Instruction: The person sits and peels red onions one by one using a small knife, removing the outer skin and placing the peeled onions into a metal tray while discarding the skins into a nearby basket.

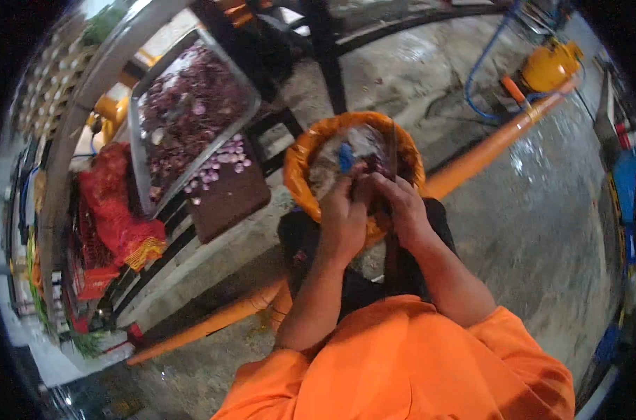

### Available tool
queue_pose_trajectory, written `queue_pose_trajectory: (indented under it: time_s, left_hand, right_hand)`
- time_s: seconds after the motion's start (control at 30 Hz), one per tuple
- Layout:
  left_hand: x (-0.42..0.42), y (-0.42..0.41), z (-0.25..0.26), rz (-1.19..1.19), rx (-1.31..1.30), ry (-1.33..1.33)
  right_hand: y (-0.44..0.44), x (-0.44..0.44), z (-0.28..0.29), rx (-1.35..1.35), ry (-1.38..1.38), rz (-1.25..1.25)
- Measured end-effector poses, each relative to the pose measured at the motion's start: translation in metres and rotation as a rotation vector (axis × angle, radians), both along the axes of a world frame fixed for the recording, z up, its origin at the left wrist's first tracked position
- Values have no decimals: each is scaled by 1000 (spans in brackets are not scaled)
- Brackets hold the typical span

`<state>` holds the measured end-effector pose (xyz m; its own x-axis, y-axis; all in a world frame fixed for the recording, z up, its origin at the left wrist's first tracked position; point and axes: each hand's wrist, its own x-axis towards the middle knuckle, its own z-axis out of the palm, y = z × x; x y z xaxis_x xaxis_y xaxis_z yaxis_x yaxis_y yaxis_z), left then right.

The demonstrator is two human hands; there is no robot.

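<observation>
My two hands meet over a bin lined with an orange plastic bag (307,195), between my knees. My right hand (404,207) grips a knife; its thin blade (393,142) points away from me over the bin. Fingers of my left hand (344,205) are pinched around a small dark purple thing that looks like a shallot, mostly hidden and blurred. Inside the bin are clear plastic, purple skins and a blue piece (345,156). To the left, a metal tray (255,102) holds many unpeeled shallots (192,100). Peeled shallots (228,157) lie on a brown board (231,210).
A red mesh sack (108,184) leans left of the tray. Egg trays (55,79) stand at far left. An orange pipe (486,149) runs across the wet concrete floor (528,220). A yellow gas cylinder (549,65) with a blue hose (475,68) stands at upper right.
</observation>
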<state>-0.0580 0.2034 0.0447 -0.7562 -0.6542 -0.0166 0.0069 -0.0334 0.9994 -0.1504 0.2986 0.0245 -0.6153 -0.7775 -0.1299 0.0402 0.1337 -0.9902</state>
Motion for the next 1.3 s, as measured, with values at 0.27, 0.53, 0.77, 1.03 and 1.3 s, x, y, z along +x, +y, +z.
queue_pose_trajectory:
  time_s: [0.27,0.53,0.77,1.03,1.3]
  left_hand:
    - [36,45,48,-100,0,79]
    - [70,34,76,-230,65,144]
    - [74,37,79,-224,-142,178]
    - [69,37,64,-82,-268,72]
    - [65,33,67,12,-50,433]
  right_hand:
    - [34,27,53,-366,-222,-18]
    - [66,24,110,58,400,560]
    - [62,33,111,-50,339,522]
    - [37,39,95,-149,192,253]
    - [21,20,76,-332,11,114]
